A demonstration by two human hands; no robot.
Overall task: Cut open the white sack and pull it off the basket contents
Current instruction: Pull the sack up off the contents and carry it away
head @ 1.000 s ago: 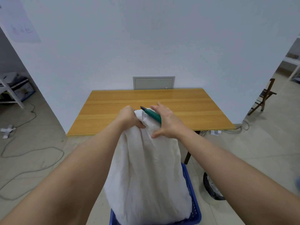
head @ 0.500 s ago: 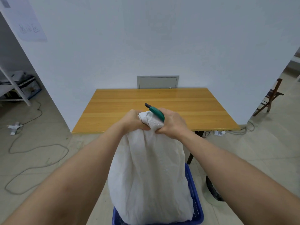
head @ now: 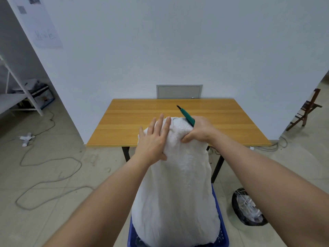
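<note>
A tall white sack [head: 176, 191] stands upright in a blue basket [head: 222, 234] on the floor in front of me. What is under the sack is hidden. My right hand [head: 200, 130] pinches the sack's top and also holds a green-handled knife [head: 186, 116], its tip pointing up and to the left. My left hand [head: 154, 139] lies flat on the upper left side of the sack, fingers spread, gripping nothing.
A wooden table [head: 128, 120] stands just behind the sack against a white wall. A black bin with a white liner [head: 247, 208] sits to the right of the basket. A cable [head: 44, 175] loops over the floor at left. A wooden chair [head: 306, 111] stands at far right.
My left hand has let go of the sack's top and now rests open on its side. The right hand keeps its grip, and the knife tip has risen.
</note>
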